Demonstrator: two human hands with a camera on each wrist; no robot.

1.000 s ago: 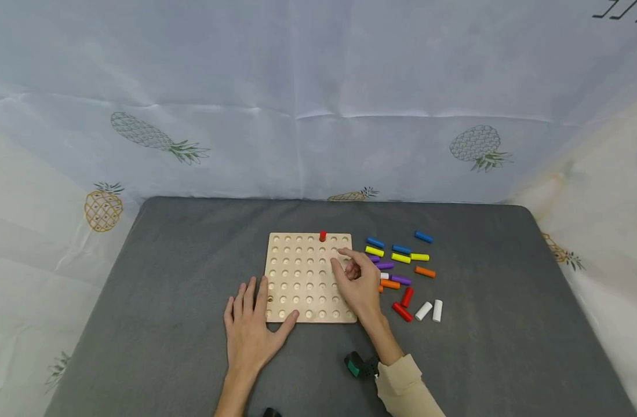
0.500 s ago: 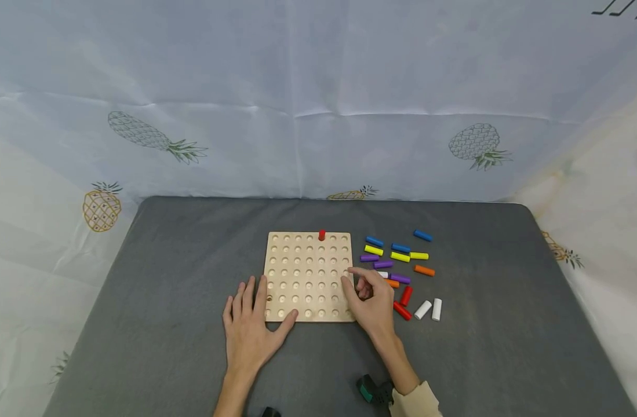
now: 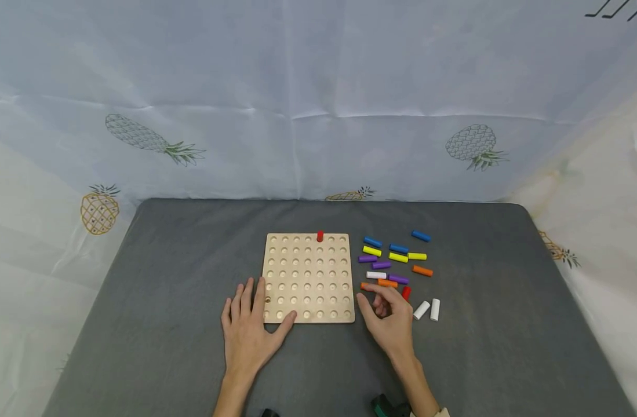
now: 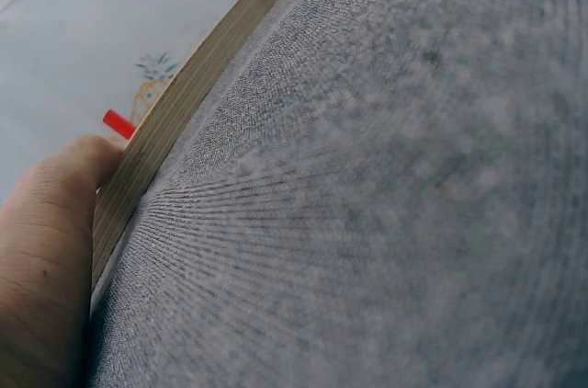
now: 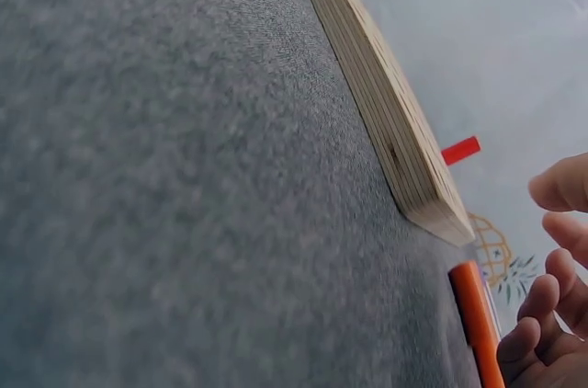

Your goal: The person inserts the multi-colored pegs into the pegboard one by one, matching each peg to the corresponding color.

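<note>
A wooden board (image 3: 308, 278) with rows of round holes lies on the grey table, one red peg (image 3: 320, 236) standing upright in its far row. My left hand (image 3: 248, 333) rests flat over the board's left front corner, fingers on the left edge and thumb on the front edge. Just off the board's right side hovers my right hand (image 3: 390, 321), low over the loose pegs. Its thumb and index finger are apart with nothing between them, and the other fingers curl in loosely. Close by its index fingertip lies an orange peg (image 3: 366, 285), also seen as an orange peg (image 5: 476, 314) in the right wrist view.
Right of the board lie loose pegs: blue (image 3: 399, 248), yellow (image 3: 398, 257), purple (image 3: 381, 265), white (image 3: 376, 275), orange and red (image 3: 406, 293). Two white pegs (image 3: 435, 310) lie farther right. A pineapple-print cloth (image 3: 318, 145) hangs behind the table (image 3: 193, 249).
My right hand has moved right and toward me, from over the board to beside the orange pegs. The left hand has stayed in place.
</note>
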